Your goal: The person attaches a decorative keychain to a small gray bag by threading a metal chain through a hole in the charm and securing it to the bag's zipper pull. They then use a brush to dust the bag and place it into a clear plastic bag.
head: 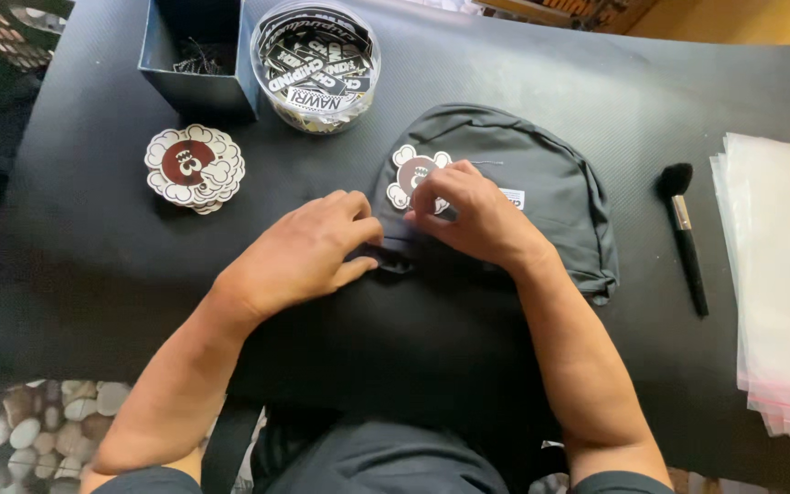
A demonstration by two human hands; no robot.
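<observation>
Head view shows both hands meeting on a dark grey backpack (pixel 541 197) that lies flat near the middle of the black surface (pixel 93 265). The left hand (pixel 308 252) pinches a small black strap at the bag's top with curled fingers, while the right hand (pixel 473 215) closes its fingers on a flower-shaped tag (pixel 411 172). A stack of matching tags (pixel 194 167) lies toward the far left edge, a makeup brush (pixel 685 233) toward the right edge.

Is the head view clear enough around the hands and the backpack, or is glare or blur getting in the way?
Head view: both hands, left hand and right hand, and the grey backpack are sharp and evenly lit; bright light washes out the clear plastic bags; the corners curve slightly.
</observation>
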